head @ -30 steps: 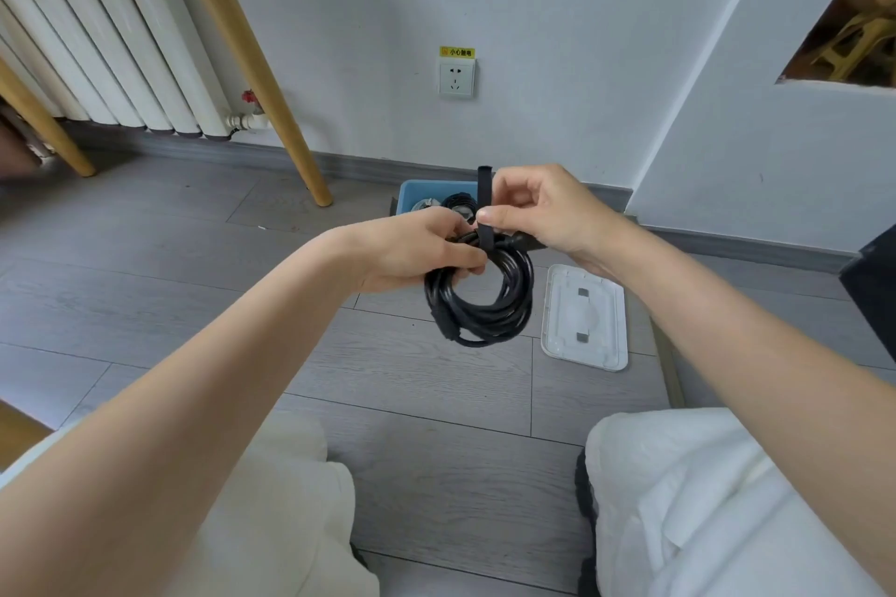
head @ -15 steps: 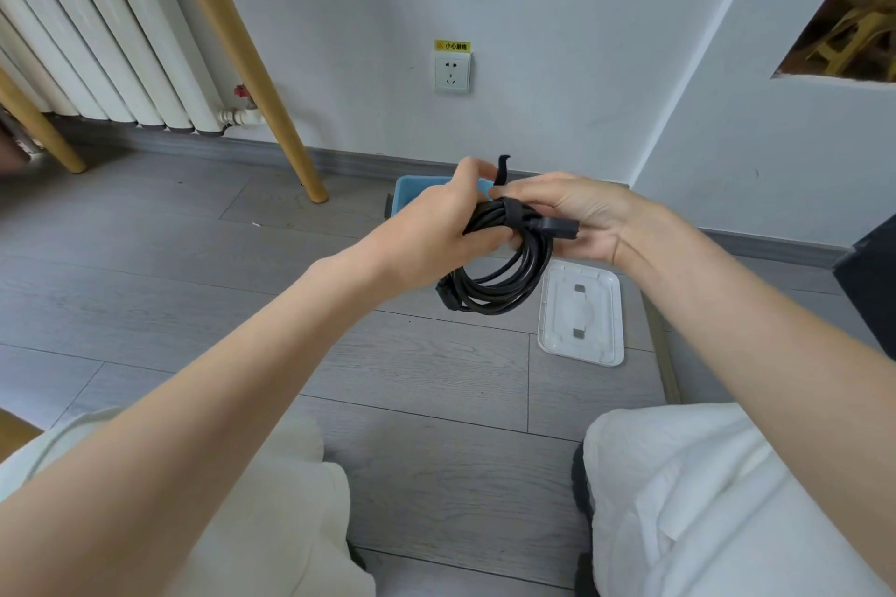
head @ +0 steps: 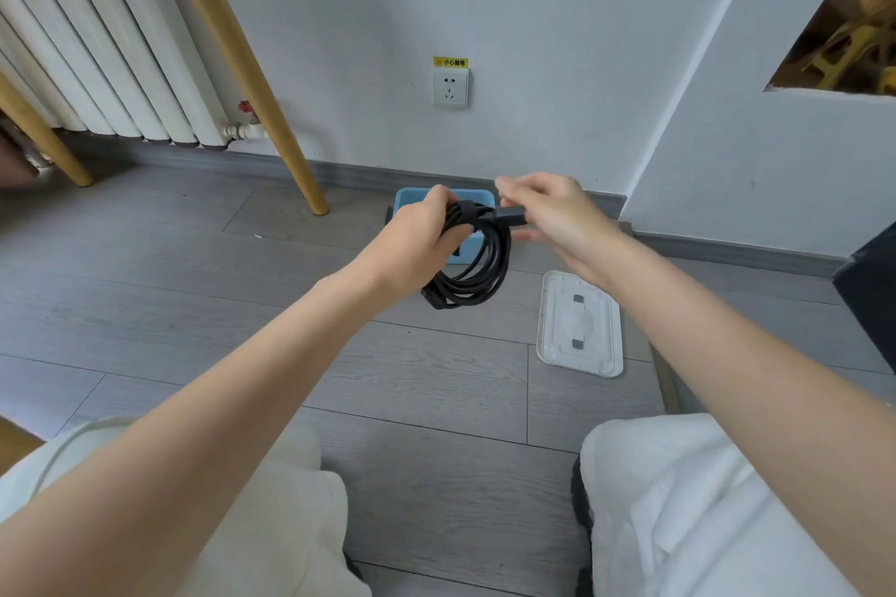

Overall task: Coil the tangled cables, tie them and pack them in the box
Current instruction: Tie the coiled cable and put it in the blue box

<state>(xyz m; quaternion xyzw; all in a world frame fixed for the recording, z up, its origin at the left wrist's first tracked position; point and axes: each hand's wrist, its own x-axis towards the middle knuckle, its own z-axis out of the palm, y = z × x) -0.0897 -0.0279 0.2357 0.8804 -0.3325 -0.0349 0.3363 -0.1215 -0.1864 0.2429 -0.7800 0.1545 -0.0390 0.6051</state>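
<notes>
A black cable [head: 477, 271] hangs as a coil above the floor, bound at the top by a black strap [head: 466, 212]. My left hand [head: 417, 242] grips the coil at the strapped part, fingers curled round the strands. The cable's plug [head: 510, 214] sticks out to the right. My right hand [head: 548, 218] is just right of the plug with its fingers loosely spread; no grip on the plug or strap shows. The blue box [head: 412, 200] stands on the floor by the wall, mostly hidden behind my hands and the coil.
A white box lid [head: 579, 325] lies flat on the grey floor, right of the coil. A wooden chair leg [head: 271, 121] slants down at the left, in front of a white radiator [head: 97, 53]. A wall socket [head: 451, 87] is above the box. My knees fill the bottom.
The strap end that stood up above the coil now lies wrapped flat round it. My right hand has let go and drawn back to the right. The coil has moved towards the box.
</notes>
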